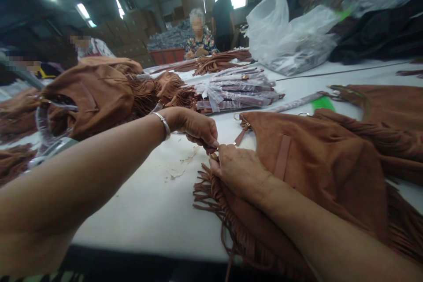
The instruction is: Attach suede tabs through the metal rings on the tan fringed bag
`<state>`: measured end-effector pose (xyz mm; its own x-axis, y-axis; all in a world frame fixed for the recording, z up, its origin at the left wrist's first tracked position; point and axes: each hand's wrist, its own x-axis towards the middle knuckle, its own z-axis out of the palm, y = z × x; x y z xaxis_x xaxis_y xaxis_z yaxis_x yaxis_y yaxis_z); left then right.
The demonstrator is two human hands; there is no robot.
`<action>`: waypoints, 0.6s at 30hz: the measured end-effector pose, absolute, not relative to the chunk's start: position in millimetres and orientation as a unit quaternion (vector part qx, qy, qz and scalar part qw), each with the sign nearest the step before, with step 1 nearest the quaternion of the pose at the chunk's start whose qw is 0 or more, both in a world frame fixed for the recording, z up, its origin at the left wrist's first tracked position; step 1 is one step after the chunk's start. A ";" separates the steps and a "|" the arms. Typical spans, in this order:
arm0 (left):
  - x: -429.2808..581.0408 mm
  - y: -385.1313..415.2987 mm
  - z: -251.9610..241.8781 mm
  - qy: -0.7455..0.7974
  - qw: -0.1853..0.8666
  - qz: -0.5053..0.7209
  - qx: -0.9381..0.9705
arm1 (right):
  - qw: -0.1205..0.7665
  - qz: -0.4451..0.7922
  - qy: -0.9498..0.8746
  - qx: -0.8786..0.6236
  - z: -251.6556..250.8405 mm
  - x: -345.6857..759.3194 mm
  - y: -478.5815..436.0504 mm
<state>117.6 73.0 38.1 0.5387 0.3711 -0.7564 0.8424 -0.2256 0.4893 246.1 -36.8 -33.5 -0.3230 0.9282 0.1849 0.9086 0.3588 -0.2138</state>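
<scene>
A brown suede handbag (317, 154) with long fringe (211, 194) lies on its side in front of me. My left hand (200, 130), with a silver bangle at its wrist, is closed in a pinch, its fingertips meeting those of my right hand (243, 169). Between them a bit of a small gold metal fitting (214, 156) shows at the bag's near corner; the fingers hide most of it. My right hand is closed on this fitting, its forearm passing over the bag. Close by, a zip with a leather pull tab (242, 134) hangs from the bag's opening.
Straps in clear wrap (238, 90) lie piled beyond my hands. Brown fringed bags (95, 92) are heaped on the left, and another bag (393, 105) lies on the right. A white plastic bag (287, 35) stands at the back of the white table (148, 211). Several people are farther off.
</scene>
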 end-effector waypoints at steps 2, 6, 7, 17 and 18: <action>114.4 72.6 34.4 0.408 0.474 -0.236 0.743 | 0.134 0.041 -0.815 -0.562 -34.7 245.5 -35.4; 106.3 70.6 27.8 0.410 0.502 -0.212 0.731 | 0.129 0.049 -0.820 -0.555 -38.4 243.5 -33.3; 104.2 69.6 25.9 0.412 0.511 -0.202 0.727 | 0.126 0.051 -0.820 -0.556 -39.1 243.0 -32.9; 87.8 32.5 -8.4 0.455 0.535 0.006 0.712 | 0.087 0.061 -0.809 -0.577 -38.3 245.0 -29.0; 87.5 27.6 -11.1 0.463 0.516 0.025 0.720 | 0.086 0.062 -0.811 -0.575 -38.7 245.8 -28.1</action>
